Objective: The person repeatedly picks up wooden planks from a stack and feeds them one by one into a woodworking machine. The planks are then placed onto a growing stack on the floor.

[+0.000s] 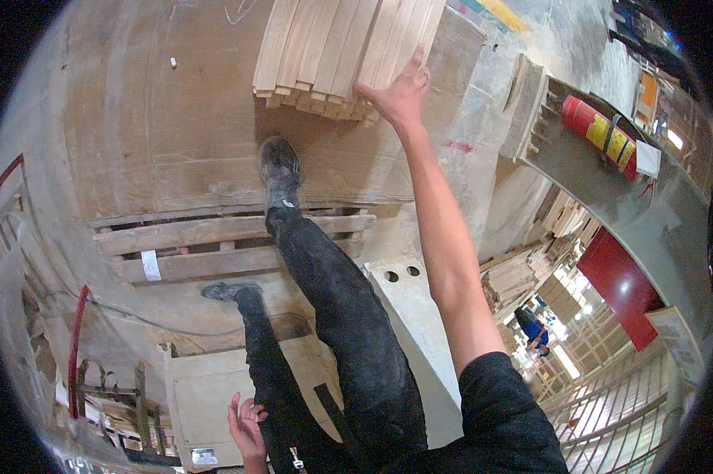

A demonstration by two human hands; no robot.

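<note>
In the head view, the strips (pixel 341 47) of pale wood lay in a stacked bundle at the top, side by side, their near ends uneven. They rested on a brown sheet (pixel 151 118), whose near edge ran along a wooden pallet (pixel 238 229); a white paper (pixel 151 265) hung on the pallet's side.

The right hand (pixel 400 91) was at the bundle's near right corner, thumb and fingers spread wide apart, the thumb on top by the ends and the fingers along the right edge. The left hand (pixel 247 426) was low down beside the dark trousers (pixel 348 308), well apart from the right, its fingers loosely bent and parted. One shoe (pixel 280 162) showed just below the strips.

A beige box (pixel 206 387) stood below the pallet; its contents could not be seen. Right of the legs was a white casing (pixel 412 316) with two round holes, its inside too dark to tell. A red extinguisher (pixel 582 120), banded by a black strap, lay along a grey beam (pixel 558 142). Beyond, more timber (pixel 522 276) was piled near a red panel (pixel 617 284).
</note>
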